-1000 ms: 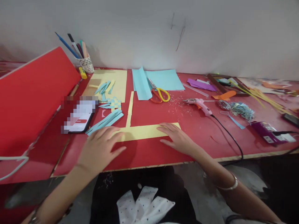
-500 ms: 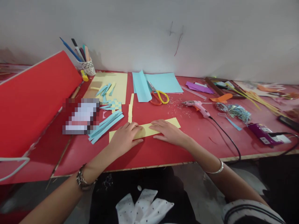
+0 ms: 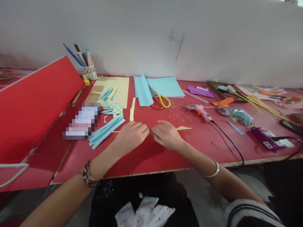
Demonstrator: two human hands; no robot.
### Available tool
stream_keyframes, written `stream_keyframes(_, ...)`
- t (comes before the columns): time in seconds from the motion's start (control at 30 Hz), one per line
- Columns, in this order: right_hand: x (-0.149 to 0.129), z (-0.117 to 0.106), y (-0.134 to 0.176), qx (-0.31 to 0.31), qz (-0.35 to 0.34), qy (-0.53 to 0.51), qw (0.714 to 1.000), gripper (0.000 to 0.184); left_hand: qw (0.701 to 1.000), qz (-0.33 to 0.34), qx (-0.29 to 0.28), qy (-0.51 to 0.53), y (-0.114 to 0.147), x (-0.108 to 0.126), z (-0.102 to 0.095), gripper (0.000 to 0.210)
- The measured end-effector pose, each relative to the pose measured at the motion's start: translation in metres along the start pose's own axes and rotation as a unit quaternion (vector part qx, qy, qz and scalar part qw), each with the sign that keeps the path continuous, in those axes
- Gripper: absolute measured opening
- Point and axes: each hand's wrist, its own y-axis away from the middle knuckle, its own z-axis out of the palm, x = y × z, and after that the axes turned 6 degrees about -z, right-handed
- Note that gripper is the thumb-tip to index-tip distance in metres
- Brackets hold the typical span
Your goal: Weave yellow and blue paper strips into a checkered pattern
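Observation:
My left hand point(image 3: 133, 136) and my right hand point(image 3: 167, 135) are close together over the front middle of the red table, fingers curled inward. Both grip a yellow paper strip point(image 3: 183, 128), most of it hidden under the hands. One end of it sticks out past my right hand, and a thin sliver shows left of my left hand. Behind my left hand lies a narrow yellow strip point(image 3: 132, 110). Several folded blue paper strips point(image 3: 107, 130) lie to its left, beside a blue and yellow woven paper piece point(image 3: 115, 109).
Behind the hands are scissors point(image 3: 161, 99) on blue paper point(image 3: 167, 85). On the right lie a pink glue gun point(image 3: 200, 111) with its cord and a purple socket box point(image 3: 266, 138). A phone point(image 3: 82, 121), a red board point(image 3: 40, 104) and a pen cup point(image 3: 90, 72) stand left.
The yellow strip lay flat under spread fingers; now it appears narrow, tipped or folded, and my fingers have closed on it. My hands have drawn closer together. The view has shifted slightly.

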Motion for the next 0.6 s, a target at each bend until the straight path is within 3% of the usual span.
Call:
stream_keyframes(0.13,0.005,-0.014,-0.012,0.089,-0.016,0.072,0.993,0.028,0.996,0.012,0.077,0.033,-0.015,-0.009,-0.019,0.034)
stream_keyframes(0.27,0.01,-0.035,-0.011,0.09,-0.029,0.077,0.993,0.025,0.991,-0.008,0.047,0.127,-0.012,-0.02,-0.033,0.042)
stream_keyframes(0.4,0.021,-0.05,0.008,0.072,-0.017,0.09,0.993,0.026,0.982,-0.039,0.01,0.182,0.008,-0.039,-0.04,0.046)
stream_keyframes(0.47,0.032,-0.055,0.024,0.059,0.017,0.111,0.992,0.025,0.983,-0.049,0.011,0.178,0.019,-0.048,-0.042,0.048)
stream_keyframes(0.6,0.051,-0.066,0.048,0.07,0.172,0.162,0.969,0.025,0.983,-0.113,0.023,0.14,0.032,-0.055,-0.046,0.05)
